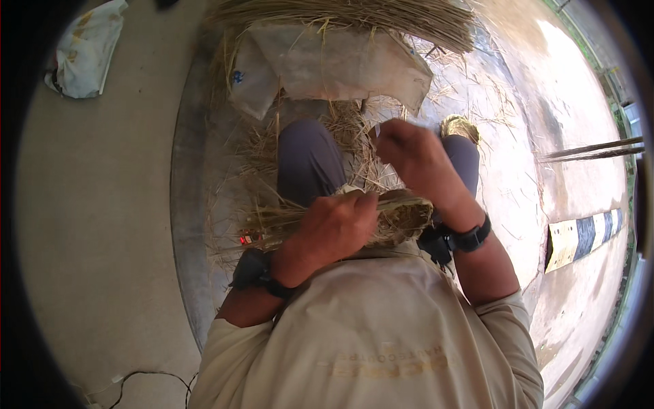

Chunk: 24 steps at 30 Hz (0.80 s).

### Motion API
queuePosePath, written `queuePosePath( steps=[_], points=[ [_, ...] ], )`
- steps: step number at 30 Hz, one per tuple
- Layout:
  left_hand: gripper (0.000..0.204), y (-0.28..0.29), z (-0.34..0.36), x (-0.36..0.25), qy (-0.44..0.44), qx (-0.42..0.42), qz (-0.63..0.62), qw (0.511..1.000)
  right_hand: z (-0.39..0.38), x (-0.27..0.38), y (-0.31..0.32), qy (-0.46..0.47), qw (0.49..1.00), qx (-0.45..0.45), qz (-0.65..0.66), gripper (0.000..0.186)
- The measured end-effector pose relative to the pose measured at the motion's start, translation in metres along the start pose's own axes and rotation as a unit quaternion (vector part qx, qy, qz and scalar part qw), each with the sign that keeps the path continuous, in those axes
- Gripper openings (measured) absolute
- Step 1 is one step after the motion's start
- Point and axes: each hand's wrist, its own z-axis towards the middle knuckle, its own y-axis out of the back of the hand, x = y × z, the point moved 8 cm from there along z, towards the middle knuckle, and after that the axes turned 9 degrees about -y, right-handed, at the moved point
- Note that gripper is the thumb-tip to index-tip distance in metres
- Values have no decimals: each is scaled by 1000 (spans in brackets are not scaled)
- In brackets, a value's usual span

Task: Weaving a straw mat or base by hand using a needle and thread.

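A woven straw piece [407, 219] with a hollow, rounded end lies across my lap. Loose stalks trail out of it to the left. My left hand [337, 223] is closed around its middle, thumb side up. Raised above the piece, over the gap between my knees, is my right hand [417, 155] with curled fingers. Something small and pale shows at its fingertips, too blurred to name. Another woven straw piece [461, 127], rounded and yellowish, sits by my right knee.
Ahead lies a big bundle of straw [354, 15] on a bench draped with a pale sheet [340, 65]. Straw scraps litter the mat [194, 204]. A white sack [85, 51] is at far left, a cable [146, 373] at lower left, a striped barrier [584, 238] at right.
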Motion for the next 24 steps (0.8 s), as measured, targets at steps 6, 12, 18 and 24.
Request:
queuePosePath(
  steps=[6, 12, 18, 24],
  points=[
    [19, 14, -2, 27, 63, 64, 51, 995, -32, 10, 12, -75, 877, 68, 470, 24],
    [22, 96, -28, 78, 161, 33, 89, 982, -97, -35, 188, 80, 926, -20, 368, 24],
    [20, 157, -69, 120, 226, 67, 164, 958, -233, -225, 441, -95, 872, -442, 187, 34],
    [20, 115, -35, 88, 163, 97, 103, 976, -226, -227, 413, -146, 903, -400, 59, 31]
  ],
)
